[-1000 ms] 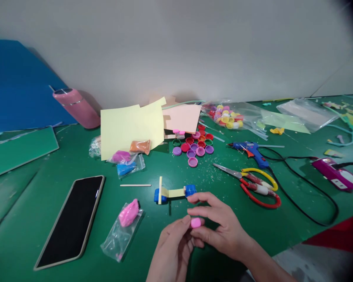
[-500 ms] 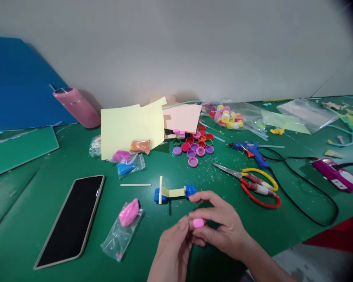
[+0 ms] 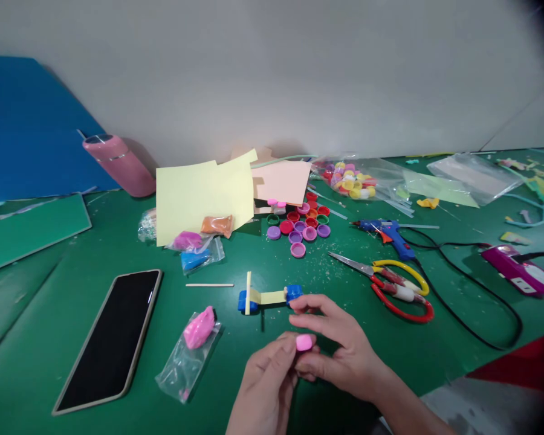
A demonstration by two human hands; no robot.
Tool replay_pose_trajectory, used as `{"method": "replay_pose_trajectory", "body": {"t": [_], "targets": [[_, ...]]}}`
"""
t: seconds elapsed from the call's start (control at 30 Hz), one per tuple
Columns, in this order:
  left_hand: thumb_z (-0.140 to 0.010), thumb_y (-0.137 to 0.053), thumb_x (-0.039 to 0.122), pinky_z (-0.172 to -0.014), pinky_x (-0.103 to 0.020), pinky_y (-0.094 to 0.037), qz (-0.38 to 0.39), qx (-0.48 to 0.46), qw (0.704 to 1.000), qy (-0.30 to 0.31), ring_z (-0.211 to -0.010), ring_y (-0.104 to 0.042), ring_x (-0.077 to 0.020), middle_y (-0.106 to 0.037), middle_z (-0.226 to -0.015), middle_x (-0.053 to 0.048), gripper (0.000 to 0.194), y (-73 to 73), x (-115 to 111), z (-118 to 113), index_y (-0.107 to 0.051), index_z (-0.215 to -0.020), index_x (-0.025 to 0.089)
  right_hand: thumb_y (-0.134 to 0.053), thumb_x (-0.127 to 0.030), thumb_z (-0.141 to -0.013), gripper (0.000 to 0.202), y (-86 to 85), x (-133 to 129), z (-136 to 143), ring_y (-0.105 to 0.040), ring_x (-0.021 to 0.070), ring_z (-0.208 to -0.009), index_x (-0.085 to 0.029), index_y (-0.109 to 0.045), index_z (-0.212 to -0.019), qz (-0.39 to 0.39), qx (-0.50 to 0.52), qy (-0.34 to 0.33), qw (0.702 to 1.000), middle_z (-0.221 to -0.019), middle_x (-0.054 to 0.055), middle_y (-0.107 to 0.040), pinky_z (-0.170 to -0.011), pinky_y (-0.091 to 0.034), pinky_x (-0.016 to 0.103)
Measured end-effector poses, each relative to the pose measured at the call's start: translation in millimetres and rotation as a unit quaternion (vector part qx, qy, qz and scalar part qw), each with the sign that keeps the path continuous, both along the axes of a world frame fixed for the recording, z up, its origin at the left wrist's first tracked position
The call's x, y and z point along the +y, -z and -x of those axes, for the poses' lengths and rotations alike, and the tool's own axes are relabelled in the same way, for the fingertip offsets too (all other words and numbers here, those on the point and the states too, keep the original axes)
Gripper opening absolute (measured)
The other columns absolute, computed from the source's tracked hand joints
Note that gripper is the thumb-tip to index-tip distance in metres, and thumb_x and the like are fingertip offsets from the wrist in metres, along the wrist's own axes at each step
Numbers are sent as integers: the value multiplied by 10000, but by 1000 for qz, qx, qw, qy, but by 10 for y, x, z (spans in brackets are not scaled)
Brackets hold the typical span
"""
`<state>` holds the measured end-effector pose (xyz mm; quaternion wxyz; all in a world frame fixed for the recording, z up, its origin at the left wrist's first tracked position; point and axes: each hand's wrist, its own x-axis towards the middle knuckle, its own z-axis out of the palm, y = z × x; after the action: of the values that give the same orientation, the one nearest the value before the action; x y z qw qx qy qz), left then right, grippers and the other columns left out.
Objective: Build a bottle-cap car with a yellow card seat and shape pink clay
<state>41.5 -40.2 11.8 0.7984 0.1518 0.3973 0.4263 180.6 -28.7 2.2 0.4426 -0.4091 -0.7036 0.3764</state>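
A small, smooth, block-like piece of pink clay (image 3: 304, 342) is between my two hands near the front of the table. My left hand (image 3: 268, 377) pinches it from the left with the thumb and fingers. From the right, my right hand (image 3: 347, 350) closes on it with the thumb and a curled finger, while two other fingers reach out above. Just beyond the fingertips lies a yellow paper strip (image 3: 272, 298) with blue blocks (image 3: 294, 293) at both ends and a pale stick standing across its left end. A clear bag (image 3: 184, 365) with a pink clay lump (image 3: 199, 328) lies to the left.
A phone (image 3: 111, 338) and a thin stick (image 3: 209, 285) are on the left. Scissors (image 3: 378, 284), a blue glue gun (image 3: 387, 235) and its cable are on the right. Coloured bottle caps (image 3: 298, 249), yellow paper (image 3: 194, 199) and a pink bottle (image 3: 120, 165) stand farther back.
The pink clay piece has turned slightly and shows more of its face. The raised fingers of my right hand have lifted a little off it.
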Motion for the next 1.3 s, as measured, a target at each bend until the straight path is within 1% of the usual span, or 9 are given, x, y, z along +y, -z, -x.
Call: {"method": "replay_pose_trajectory", "body": {"t": [0.07,0.2,0.37,0.5,0.77,0.93,1.07,1.2,1.3], "targets": [[-649,-685,295,-598,-202,-431,8,15,1000,-3,-598,-503,-108,-599,-632,-18,138,-16,-6,-1,-708,-625,162,-682,-219,-692,434,-10,0,-2,-541,197,-1018,-272,-573,-1109,-5,-2,1,1000,-1119,63,-527,-853,-458,311],[-656,-675,307,-583,-206,-416,-11,40,999,12,-595,-488,-109,-578,-614,-16,193,15,-22,-4,-673,-556,142,-653,-230,-721,270,-30,2,-15,-557,194,-991,-247,-642,-990,-17,-27,13,999,-1099,65,-542,-819,-471,298],[-700,-627,340,-614,-249,-418,4,16,1000,-1,-581,-502,-129,-586,-573,-30,230,37,-37,-12,-692,-637,129,-639,-248,-729,200,-35,7,-21,-569,196,-961,-228,-663,-926,-32,-52,25,998,-1077,75,-562,-805,-477,308],[-694,-628,382,-652,-277,-419,-2,12,1000,-10,-627,-526,-157,-613,-626,-52,266,15,-51,-8,-710,-682,129,-612,-257,-753,170,-57,2,-10,-576,199,-954,-213,-675,-905,-30,-57,24,998,-1067,84,-564,-814,-477,314],[-719,-610,366,-649,-253,-406,-51,39,998,-4,-681,-503,-158,-580,-682,-39,233,-50,-68,13,-720,-733,161,-589,-271,-778,184,-88,-24,-12,-523,225,-1056,-264,-675,-941,35,-58,-13,998,-1054,61,-547,-821,-491,311],[-728,-601,352,-696,-256,-416,-78,70,994,0,-803,-547,-202,-639,-841,-73,222,-88,-70,21,-728,-759,172,-582,-296,-783,207,-105,-19,-3,-550,208,-1009,-269,-670,-968,28,-58,-20,998,-1047,57,-574,-732,-521,265],[-728,-593,332,-729,-282,-429,-94,61,994,1,-839,-546,-218,-650,-892,-83,218,-87,-66,23,-728,-781,170,-582,-309,-781,191,-113,-7,5,-563,200,-978,-265,-681,-939,12,-64,-7,998,-1029,56,-582,-796,-493,293],[-733,-582,361,-710,-299,-442,-55,45,997,0,-832,-551,-220,-661,-860,-83,247,-85,-60,26,-724,-770,162,-609,-297,-761,205,-64,3,3,-577,185,-935,-275,-667,-956,-13,-41,5,999,-1027,49,-591,-791,-485,290],[-721,-599,370,-687,-283,-445,-26,40,999,-11,-810,-564,-207,-668,-816,-63,233,-103,-53,25,-723,-708,173,-657,-266,-716,306,-26,5,3,-571,186,-945,-279,-634,-1021,-20,-29,11,999,-1067,52,-565,-804,-476,301]]}}
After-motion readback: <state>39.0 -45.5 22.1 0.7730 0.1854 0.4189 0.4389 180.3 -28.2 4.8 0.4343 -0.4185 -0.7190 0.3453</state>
